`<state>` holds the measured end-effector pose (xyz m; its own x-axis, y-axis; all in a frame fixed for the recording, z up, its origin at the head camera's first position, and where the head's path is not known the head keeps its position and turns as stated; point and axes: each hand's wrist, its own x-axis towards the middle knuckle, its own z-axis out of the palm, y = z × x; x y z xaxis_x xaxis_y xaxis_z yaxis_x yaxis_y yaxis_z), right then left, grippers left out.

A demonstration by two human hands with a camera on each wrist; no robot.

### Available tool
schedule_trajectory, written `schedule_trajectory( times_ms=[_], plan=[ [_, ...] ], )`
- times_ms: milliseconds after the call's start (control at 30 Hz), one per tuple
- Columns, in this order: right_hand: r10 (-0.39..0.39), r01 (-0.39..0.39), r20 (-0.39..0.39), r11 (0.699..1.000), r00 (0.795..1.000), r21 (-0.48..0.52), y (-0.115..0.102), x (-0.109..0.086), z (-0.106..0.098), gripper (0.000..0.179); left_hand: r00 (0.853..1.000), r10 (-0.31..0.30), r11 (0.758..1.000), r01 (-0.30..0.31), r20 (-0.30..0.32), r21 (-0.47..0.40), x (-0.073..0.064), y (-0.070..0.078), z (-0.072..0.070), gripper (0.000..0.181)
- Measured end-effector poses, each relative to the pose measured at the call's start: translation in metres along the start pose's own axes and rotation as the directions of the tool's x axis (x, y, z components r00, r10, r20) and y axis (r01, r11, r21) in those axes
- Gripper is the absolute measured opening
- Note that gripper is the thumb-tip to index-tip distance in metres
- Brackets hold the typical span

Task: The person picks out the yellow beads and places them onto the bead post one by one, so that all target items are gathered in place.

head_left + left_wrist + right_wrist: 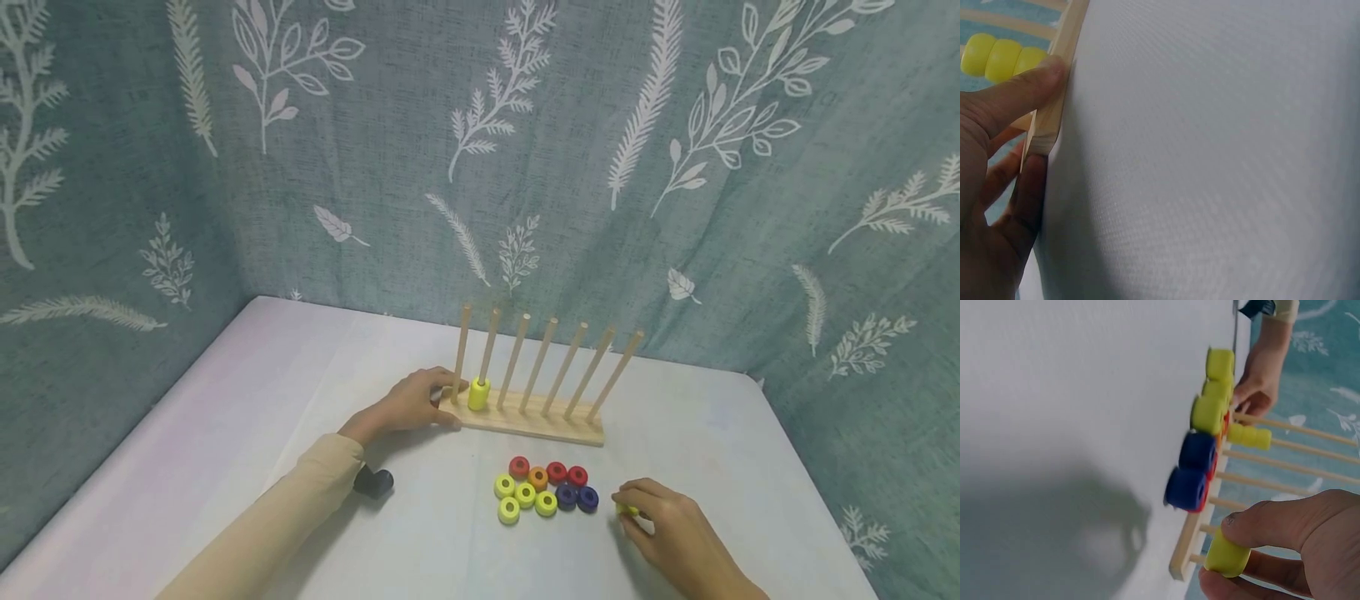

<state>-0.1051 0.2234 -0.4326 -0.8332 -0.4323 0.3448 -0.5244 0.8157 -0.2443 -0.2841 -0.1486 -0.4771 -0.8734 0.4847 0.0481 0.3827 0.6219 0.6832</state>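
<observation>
Here it is, lower right of the head view: a small, rounded yellow bead (628, 510), pinched between the thumb and fingers of the right hand (671, 527). That hold is narrow, right at the fingertips, so a lopsided squeeze could pop the smooth bead out and send it rolling. Just to its left sit two dark blue ring-shaped beads (588, 505), and a low sweep of the fingers could scatter them into the four loose yellow beads (525, 502), three glossy red beads (557, 478) and one orange bead (538, 483) bunched alongside. Up at centre, the pale wooden rack (536, 427) carries seven slim round pegs (539, 364), a stack of yellow beads (478, 396) on the second from the left; any bead meeting a peg tip with its hole off-line could catch and drop. And left of centre, the left hand (412, 402) clasps the rack's left end, thumb in front, fingers behind. One end only, so a bump at the unheld right end could, I'd judge, swivel it across the white cloth (435, 533).
</observation>
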Motion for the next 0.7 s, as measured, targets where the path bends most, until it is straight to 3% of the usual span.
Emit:
schedule_trajectory(
  times_ms=[267,433,700],
  plan=[
    [-0.083,0.081,-0.116,0.996,0.99,-0.022,0.009,0.008,-0.004,0.035,1.0,-0.015,1.0,0.016,0.012,-0.023,-0.001,-0.001,0.003,0.061],
    [-0.103,0.097,-0.125,0.994,0.987,-0.056,0.01,0.02,-0.009,0.036,1.0,-0.02,1.0,0.02,0.007,-0.02,-0.001,0.0,0.002,0.062],
    [-0.214,0.2,-0.18,0.976,0.96,-0.089,0.006,0.04,-0.019,0.04,1.0,-0.009,0.999,0.009,0.001,-0.033,-0.001,0.0,-0.001,0.062]
  ],
)
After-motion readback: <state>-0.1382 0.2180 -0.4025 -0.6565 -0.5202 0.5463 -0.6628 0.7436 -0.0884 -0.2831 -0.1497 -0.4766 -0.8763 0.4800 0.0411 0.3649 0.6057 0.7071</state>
